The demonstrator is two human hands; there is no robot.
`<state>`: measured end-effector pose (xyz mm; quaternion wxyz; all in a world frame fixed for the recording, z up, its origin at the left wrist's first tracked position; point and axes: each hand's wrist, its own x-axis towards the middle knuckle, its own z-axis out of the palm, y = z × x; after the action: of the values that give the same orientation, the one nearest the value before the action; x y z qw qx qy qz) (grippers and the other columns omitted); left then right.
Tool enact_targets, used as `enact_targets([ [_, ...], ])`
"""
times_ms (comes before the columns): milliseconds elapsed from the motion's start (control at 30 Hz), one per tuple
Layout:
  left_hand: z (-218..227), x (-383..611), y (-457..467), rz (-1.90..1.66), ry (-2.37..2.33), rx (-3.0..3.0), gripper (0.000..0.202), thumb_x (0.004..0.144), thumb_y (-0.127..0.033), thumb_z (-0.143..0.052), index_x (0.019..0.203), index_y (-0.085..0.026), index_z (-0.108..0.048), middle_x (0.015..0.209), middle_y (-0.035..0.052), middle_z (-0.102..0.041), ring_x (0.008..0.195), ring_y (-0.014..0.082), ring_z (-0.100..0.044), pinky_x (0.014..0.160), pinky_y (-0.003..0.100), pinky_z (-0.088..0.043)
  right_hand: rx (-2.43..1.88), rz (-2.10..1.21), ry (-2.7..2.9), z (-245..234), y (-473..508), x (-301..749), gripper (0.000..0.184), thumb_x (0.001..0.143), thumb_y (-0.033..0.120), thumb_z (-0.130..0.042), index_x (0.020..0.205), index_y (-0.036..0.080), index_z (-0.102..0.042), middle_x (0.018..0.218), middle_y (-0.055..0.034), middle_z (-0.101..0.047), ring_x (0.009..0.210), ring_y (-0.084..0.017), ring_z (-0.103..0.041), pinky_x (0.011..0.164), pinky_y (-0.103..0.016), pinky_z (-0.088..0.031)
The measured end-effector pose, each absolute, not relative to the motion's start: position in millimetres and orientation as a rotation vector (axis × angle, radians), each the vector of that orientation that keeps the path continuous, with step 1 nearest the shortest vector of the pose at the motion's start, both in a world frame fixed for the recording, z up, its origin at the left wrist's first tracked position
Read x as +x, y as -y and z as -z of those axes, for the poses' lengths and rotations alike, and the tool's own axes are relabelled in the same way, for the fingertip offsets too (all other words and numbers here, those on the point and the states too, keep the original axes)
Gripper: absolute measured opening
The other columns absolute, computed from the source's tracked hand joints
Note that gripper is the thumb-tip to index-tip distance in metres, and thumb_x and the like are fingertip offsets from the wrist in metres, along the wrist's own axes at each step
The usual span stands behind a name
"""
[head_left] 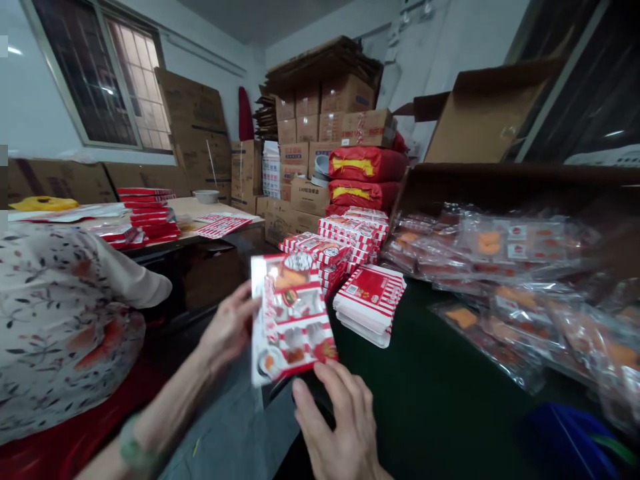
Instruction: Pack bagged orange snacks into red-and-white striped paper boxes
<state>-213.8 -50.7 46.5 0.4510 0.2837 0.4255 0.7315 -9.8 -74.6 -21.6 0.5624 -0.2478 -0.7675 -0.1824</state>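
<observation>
My left hand (229, 331) grips the left edge of a red-and-white striped packaging box (300, 313), its fingers partly hidden behind it. Clear pockets in the box's front show orange and reddish items. My right hand (343, 420) is just below, thumb and fingers apart, its fingertips at the lower right corner; whether they press on it I cannot tell. Right of the box, a stack of flat striped cartons (370, 293) lies on the dark green surface (415, 373). Behind it are piles of filled striped boxes (320, 250).
Clear plastic packs (530, 300) spill from a large open carton (480, 180) on the right. A blue object (575, 440) is at lower right. To the left sits a person in a floral top (65, 327), beside a table with red packages (153, 217). Cardboard boxes (295, 157) are stacked behind.
</observation>
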Motion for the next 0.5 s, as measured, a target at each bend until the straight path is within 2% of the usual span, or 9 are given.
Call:
enact_targets([
  [67,-82,-251,18,-1.858,-1.070,1.031,0.055,0.059,-0.015,-0.078,0.112,-0.018,-0.064,0.094,0.0113,-0.072,0.067,0.0210,-0.069,0.057,0.028,-0.057,-0.608,0.413,1.863,27,65,10,0.029,0.082,0.015,-0.054,0.110,0.022,-0.060,0.107,-0.0117,-0.063,0.104,-0.027,-0.058,0.081,-0.040,-0.046],
  [133,-128,-277,-22,-1.742,-1.197,1.337,0.044,0.063,-0.019,-0.077,0.106,-0.016,-0.067,0.090,0.0095,-0.073,0.065,0.0163,-0.068,0.056,0.023,-0.055,-0.685,0.388,1.932,33,47,34,0.032,0.084,0.017,-0.053,0.115,0.016,-0.057,0.106,-0.0141,-0.061,0.098,-0.024,-0.060,0.076,-0.035,-0.049],
  [233,-193,-281,-84,-1.323,-1.518,1.830,0.019,0.073,-0.017,-0.064,0.086,-0.005,-0.068,0.075,0.0012,-0.071,0.061,0.0065,-0.064,0.062,0.019,-0.053,-0.810,0.366,1.950,39,10,61,0.033,0.086,0.018,-0.051,0.119,0.013,-0.053,0.103,-0.0139,-0.061,0.092,-0.021,-0.061,0.073,-0.031,-0.049],
  [267,-208,-274,-104,-1.096,-1.605,1.991,0.018,0.075,-0.018,-0.059,0.079,-0.001,-0.065,0.074,-0.0011,-0.070,0.064,0.0049,-0.063,0.066,0.020,-0.051,-0.853,0.377,1.947,40,-4,66,0.033,0.086,0.020,-0.051,0.119,0.014,-0.052,0.104,-0.0139,-0.060,0.093,-0.021,-0.060,0.073,-0.032,-0.049],
  [300,-218,-264,-124,-1.035,-1.616,2.047,0.022,0.075,-0.020,-0.056,0.071,0.001,-0.061,0.072,-0.0021,-0.069,0.066,0.0055,-0.063,0.067,0.020,-0.051,-0.889,0.403,1.954,41,-19,68,0.034,0.087,0.023,-0.052,0.120,0.015,-0.052,0.107,-0.0145,-0.059,0.095,-0.023,-0.060,0.074,-0.033,-0.049],
  [367,-220,-241,-163,-0.992,-1.651,2.106,0.025,0.075,-0.024,-0.057,0.060,-0.004,-0.058,0.064,-0.0037,-0.067,0.061,0.0057,-0.062,0.063,0.019,-0.051,-0.973,0.481,1.977,43,-48,69,0.042,0.085,0.034,-0.055,0.122,0.014,-0.050,0.115,-0.0175,-0.056,0.102,-0.027,-0.057,0.078,-0.039,-0.048],
  [433,-204,-220,-199,-0.902,-1.702,2.192,0.032,0.085,-0.026,-0.050,0.066,-0.003,-0.061,0.069,-0.0026,-0.066,0.065,0.0066,-0.063,0.067,0.018,-0.050,-1.060,0.563,2.027,46,-75,65,0.058,0.080,0.043,-0.059,0.127,0.011,-0.047,0.124,-0.0218,-0.051,0.112,-0.033,-0.052,0.082,-0.045,-0.047],
  [467,-192,-212,-215,-0.807,-1.726,2.255,0.032,0.088,-0.031,-0.049,0.081,-0.004,-0.064,0.082,-0.0015,-0.066,0.073,0.0085,-0.063,0.072,0.020,-0.051,-1.108,0.588,2.065,49,-87,63,0.065,0.077,0.045,-0.062,0.128,0.009,-0.046,0.127,-0.0236,-0.050,0.116,-0.036,-0.049,0.084,-0.047,-0.046],
  [500,-178,-206,-229,-0.714,-1.742,2.318,0.025,0.088,-0.032,-0.053,0.095,-0.009,-0.062,0.096,0.0034,-0.065,0.082,0.0142,-0.063,0.074,0.029,-0.054,-1.163,0.600,2.110,52,-97,61,0.070,0.073,0.045,-0.066,0.129,0.008,-0.046,0.128,-0.0249,-0.049,0.118,-0.039,-0.047,0.085,-0.048,-0.046],
])
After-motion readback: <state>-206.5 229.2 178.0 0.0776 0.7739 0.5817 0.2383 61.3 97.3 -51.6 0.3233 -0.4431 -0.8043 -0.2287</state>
